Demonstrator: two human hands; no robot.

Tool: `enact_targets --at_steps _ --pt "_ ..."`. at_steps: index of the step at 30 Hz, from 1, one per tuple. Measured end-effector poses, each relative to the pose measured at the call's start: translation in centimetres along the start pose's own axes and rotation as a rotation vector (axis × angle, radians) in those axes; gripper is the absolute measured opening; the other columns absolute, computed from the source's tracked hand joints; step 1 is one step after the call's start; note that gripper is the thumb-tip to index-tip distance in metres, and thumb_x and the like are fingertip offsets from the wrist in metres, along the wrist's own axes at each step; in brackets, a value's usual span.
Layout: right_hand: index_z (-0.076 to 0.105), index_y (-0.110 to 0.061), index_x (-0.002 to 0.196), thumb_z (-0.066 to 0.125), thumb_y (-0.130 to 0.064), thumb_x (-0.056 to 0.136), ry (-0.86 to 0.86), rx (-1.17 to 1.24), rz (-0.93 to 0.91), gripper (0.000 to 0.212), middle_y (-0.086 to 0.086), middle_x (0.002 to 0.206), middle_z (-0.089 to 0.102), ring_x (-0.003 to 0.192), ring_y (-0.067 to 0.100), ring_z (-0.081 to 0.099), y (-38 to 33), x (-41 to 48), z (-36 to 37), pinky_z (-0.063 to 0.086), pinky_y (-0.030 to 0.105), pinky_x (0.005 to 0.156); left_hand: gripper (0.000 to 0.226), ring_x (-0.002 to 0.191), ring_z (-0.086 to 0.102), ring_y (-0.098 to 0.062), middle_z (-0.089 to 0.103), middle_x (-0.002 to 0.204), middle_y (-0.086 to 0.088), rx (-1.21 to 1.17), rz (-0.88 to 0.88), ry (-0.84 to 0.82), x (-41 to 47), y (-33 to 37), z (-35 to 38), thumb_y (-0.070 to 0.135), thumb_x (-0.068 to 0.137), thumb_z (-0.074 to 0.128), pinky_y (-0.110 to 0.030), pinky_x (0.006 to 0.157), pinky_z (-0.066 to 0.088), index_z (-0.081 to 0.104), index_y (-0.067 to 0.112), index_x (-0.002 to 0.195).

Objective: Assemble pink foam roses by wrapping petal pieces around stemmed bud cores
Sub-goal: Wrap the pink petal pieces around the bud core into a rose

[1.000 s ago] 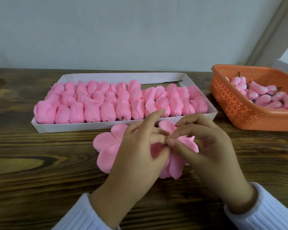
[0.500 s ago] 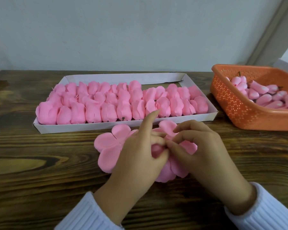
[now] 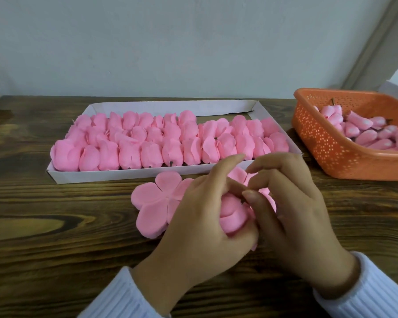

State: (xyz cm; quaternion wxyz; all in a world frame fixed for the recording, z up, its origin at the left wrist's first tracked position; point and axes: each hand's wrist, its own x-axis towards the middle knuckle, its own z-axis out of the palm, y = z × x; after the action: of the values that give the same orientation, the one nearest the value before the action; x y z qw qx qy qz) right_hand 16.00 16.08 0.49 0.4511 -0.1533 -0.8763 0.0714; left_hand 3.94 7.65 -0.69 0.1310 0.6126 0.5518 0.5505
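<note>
Your left hand [image 3: 200,219] grips the rose [image 3: 233,212] above the petal piece [image 3: 154,203]; your right hand [image 3: 292,214] pinches the rose's upper edge.

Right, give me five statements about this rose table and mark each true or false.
1. The white tray holds rows of finished roses. True.
2. The orange basket holds bud cores. True.
3. The basket stands left of the tray. False: it stands to the right.
4. One hand lies idle. False: the left hand and the right hand both grip the half-wrapped rose.
5. A flat piece lies inside the tray. False: the flat petal piece lies on the wooden table, in front of the tray.
</note>
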Motion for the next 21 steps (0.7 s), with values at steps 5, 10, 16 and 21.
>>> enact_targets --at_steps 5,10,16,21 --pt "0.063 0.004 0.080 0.049 -0.008 0.092 -0.007 -0.049 -0.067 0.022 0.016 0.101 0.059 0.098 0.023 0.050 -0.23 0.19 -0.09 0.036 0.025 0.092 0.079 0.098 0.062 -0.007 0.066 0.102 0.013 0.241 0.083 -0.007 0.12 -0.06 -0.21 0.034 0.068 0.067 -0.039 0.090 0.049 0.034 0.029 0.139" --pt "0.071 0.003 0.082 0.054 -0.011 0.093 -0.002 -0.205 -0.166 0.024 0.019 0.104 0.063 0.104 0.027 0.049 -0.67 0.31 -0.29 0.040 0.035 0.092 0.092 0.124 0.046 0.001 0.051 0.128 0.017 0.413 0.192 -0.001 0.28 -0.02 -0.39 0.035 0.067 0.065 -0.041 0.113 0.029 0.022 0.020 0.148" --pt "0.062 -0.008 0.097 0.053 -0.011 0.094 0.009 -0.180 -0.261 0.011 0.009 0.115 0.051 0.115 0.023 0.044 -0.95 0.42 -0.80 0.032 0.029 0.102 0.088 0.056 0.051 -0.006 0.052 0.061 0.004 0.080 0.085 -0.003 0.28 0.46 -0.40 -0.002 0.072 0.065 -0.029 0.062 0.050 0.024 0.028 0.144" --pt "0.058 -0.007 0.095 0.049 -0.009 0.094 0.041 -0.142 -0.199 0.010 0.008 0.113 0.049 0.112 0.021 0.042 -0.80 0.44 -0.91 0.029 0.025 0.101 0.081 0.073 0.066 -0.024 0.065 0.083 -0.014 -0.029 -0.021 -0.068 0.23 0.30 -0.22 0.000 0.074 0.073 -0.034 0.072 0.052 0.034 0.035 0.136"
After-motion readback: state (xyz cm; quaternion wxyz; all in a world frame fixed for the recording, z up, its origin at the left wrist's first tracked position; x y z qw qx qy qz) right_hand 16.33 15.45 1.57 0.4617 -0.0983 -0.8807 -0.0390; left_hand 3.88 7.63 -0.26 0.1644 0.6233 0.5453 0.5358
